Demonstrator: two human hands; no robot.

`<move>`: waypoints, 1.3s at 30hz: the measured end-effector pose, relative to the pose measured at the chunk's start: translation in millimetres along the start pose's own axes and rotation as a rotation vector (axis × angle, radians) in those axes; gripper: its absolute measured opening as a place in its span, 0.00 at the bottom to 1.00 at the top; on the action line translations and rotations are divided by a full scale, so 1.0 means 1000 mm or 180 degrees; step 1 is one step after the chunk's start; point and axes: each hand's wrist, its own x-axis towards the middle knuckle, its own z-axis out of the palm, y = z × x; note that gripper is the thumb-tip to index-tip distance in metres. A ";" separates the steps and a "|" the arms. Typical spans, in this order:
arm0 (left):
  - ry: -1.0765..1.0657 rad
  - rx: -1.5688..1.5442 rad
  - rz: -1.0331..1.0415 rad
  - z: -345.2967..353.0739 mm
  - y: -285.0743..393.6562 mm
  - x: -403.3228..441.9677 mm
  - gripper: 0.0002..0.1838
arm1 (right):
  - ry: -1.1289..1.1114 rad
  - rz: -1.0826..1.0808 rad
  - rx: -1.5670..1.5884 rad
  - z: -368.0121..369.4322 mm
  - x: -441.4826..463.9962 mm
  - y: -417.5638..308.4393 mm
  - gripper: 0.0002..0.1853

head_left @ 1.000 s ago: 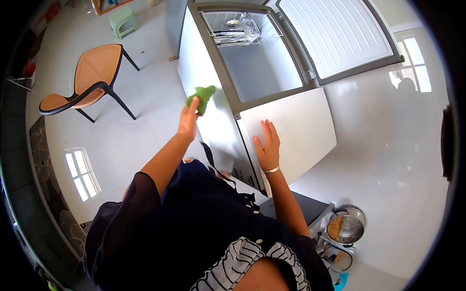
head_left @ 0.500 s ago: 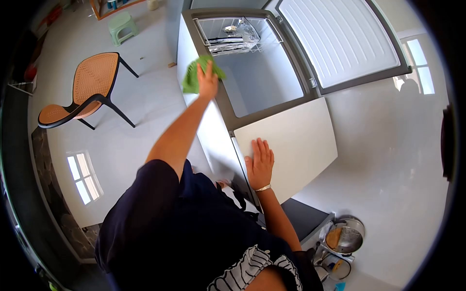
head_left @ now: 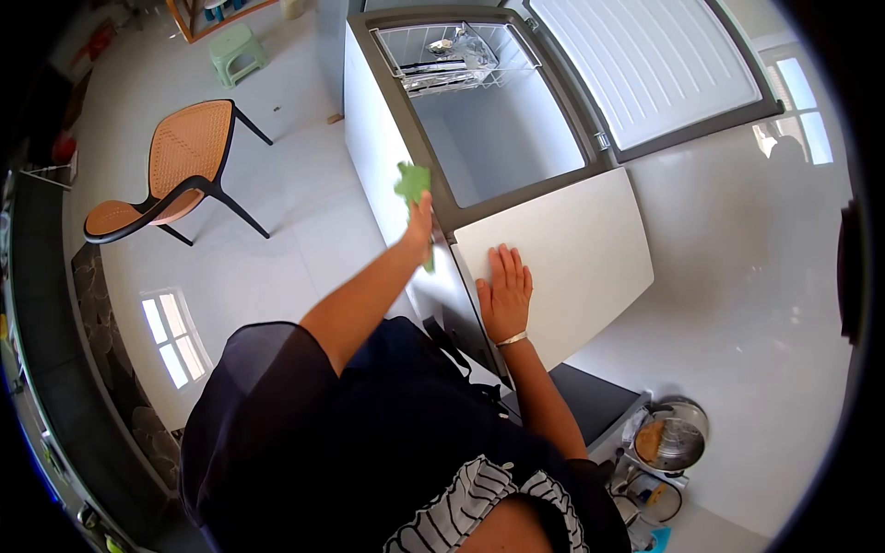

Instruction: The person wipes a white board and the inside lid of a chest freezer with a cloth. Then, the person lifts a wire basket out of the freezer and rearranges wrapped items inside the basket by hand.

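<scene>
My left hand [head_left: 419, 229] holds a green cloth [head_left: 411, 182] against the front edge of a white chest freezer [head_left: 373, 120] with a grey-brown rim. Part of the cloth hangs below the hand, and the fingers are partly hidden from above. My right hand [head_left: 505, 293], a bracelet at its wrist, lies flat with fingers spread on the closed white lid [head_left: 576, 253]. The freezer's other lid [head_left: 654, 78] stands open. Inside that half, a wire basket [head_left: 415, 41] carries foil-like packages [head_left: 452, 69].
A tan and black chair [head_left: 189, 152] and a green stool [head_left: 237, 53] stand on the glossy floor to the left. Beyond the closed lid, at lower right, are a dark surface [head_left: 590, 401] and a metal pot [head_left: 682, 438].
My left hand has moved the cloth from the rim beside the open compartment back toward me, down along the front edge. My right hand stays flat on the closed lid.
</scene>
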 end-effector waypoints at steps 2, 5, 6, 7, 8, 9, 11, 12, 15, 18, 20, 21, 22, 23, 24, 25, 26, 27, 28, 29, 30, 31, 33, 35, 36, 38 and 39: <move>-0.0046 -0.0007 -0.0637 0.013 -0.001 -0.058 0.35 | 0.0065 -0.0041 0.0058 0.001 -0.001 0.002 0.30; 0.0049 0.0091 -0.0884 0.008 -0.005 -0.083 0.27 | 0.0082 0.0007 0.0051 0.001 0.000 0.002 0.29; 0.0035 -0.0113 -0.0922 -0.005 -0.010 -0.078 0.24 | 0.0150 0.0010 0.0110 0.001 0.000 0.003 0.29; 0.0181 -0.0445 -0.0806 -0.008 -0.005 -0.079 0.19 | 0.0105 0.0016 0.0167 -0.002 0.000 0.003 0.29; 0.0158 -0.0652 -0.0536 -0.010 0.000 -0.080 0.19 | 0.0066 0.0011 0.0229 -0.006 0.000 0.003 0.29; 0.0047 -0.0605 -0.0236 -0.010 0.014 -0.093 0.19 | 0.0123 0.0108 0.0201 -0.005 -0.002 0.005 0.29; -0.0360 -0.0633 0.0035 -0.001 0.047 -0.126 0.21 | 0.0283 0.0220 0.0782 0.000 0.000 0.007 0.32; -0.0631 -0.0726 0.0173 0.006 0.058 -0.141 0.21 | 0.0343 0.0273 0.0776 -0.004 0.000 -0.001 0.32; -0.1315 -0.0526 0.0144 0.036 0.077 -0.185 0.23 | 0.0649 0.0278 0.2641 -0.030 0.003 -0.046 0.32; -0.1712 -0.0008 0.0636 0.057 0.072 -0.191 0.20 | 0.0628 0.0697 0.3919 -0.056 0.008 -0.063 0.28; -0.1951 0.0141 0.0682 0.061 0.079 -0.185 0.16 | 0.0987 0.0967 0.2910 -0.072 0.009 -0.050 0.24; -0.1798 0.0631 0.1032 0.057 0.077 -0.175 0.15 | 0.1529 0.0676 0.2452 -0.070 0.008 -0.038 0.22; -0.1700 0.1478 0.1401 0.044 0.072 -0.153 0.17 | 0.1783 0.0537 0.2066 -0.076 0.003 -0.029 0.22; -0.1345 0.2173 0.1461 0.037 0.073 -0.146 0.18 | 0.1449 0.0880 0.1801 -0.085 -0.006 -0.025 0.21; -0.0976 0.2856 0.1527 0.033 0.073 -0.143 0.19 | 0.1116 0.1210 0.1533 -0.093 -0.016 -0.022 0.21; -0.1009 0.2879 0.1524 0.028 0.072 -0.146 0.19 | 0.1143 0.1239 0.1531 -0.091 -0.028 -0.015 0.21; -0.0798 0.3192 0.2013 0.022 0.068 -0.151 0.18 | 0.0948 0.0950 0.0423 -0.083 -0.041 -0.006 0.22; -0.0594 0.3485 0.2527 0.019 0.065 -0.155 0.17 | 0.0741 0.0657 -0.0686 -0.074 -0.049 0.003 0.22; -0.0654 0.3503 0.2542 0.017 0.062 -0.157 0.17 | 0.0773 0.0707 -0.0701 -0.067 -0.052 0.008 0.22; -0.0828 0.3648 0.3071 0.018 0.058 -0.158 0.16 | 0.0607 0.0158 -0.0574 -0.059 -0.052 0.014 0.23; -0.0990 0.3765 0.3602 0.020 0.053 -0.159 0.15 | 0.0426 -0.0399 -0.0448 -0.052 -0.050 0.022 0.24; -0.1152 0.3987 0.3489 0.025 0.048 -0.164 0.15 | 0.0241 -0.0594 -0.0303 -0.041 -0.043 0.029 0.25; -0.1245 0.4259 0.3643 0.035 0.041 -0.165 0.18 | -0.0088 -0.0829 -0.0017 -0.027 -0.022 0.042 0.25; -0.1237 0.4277 0.3699 0.045 0.037 -0.163 0.19 | -0.0188 -0.0855 -0.0127 -0.021 0.003 0.060 0.25; -0.1163 0.4531 0.3816 0.048 0.036 -0.164 0.20 | -0.0262 -0.0790 -0.0291 -0.018 0.016 0.070 0.25; -0.1131 0.4851 0.3856 0.051 0.034 -0.166 0.23 | 0.0091 -0.0609 -0.0735 -0.012 0.041 0.107 0.26; -0.1108 0.4924 0.3822 0.053 0.031 -0.167 0.23 | 0.0171 -0.0372 -0.1086 -0.016 0.054 0.130 0.24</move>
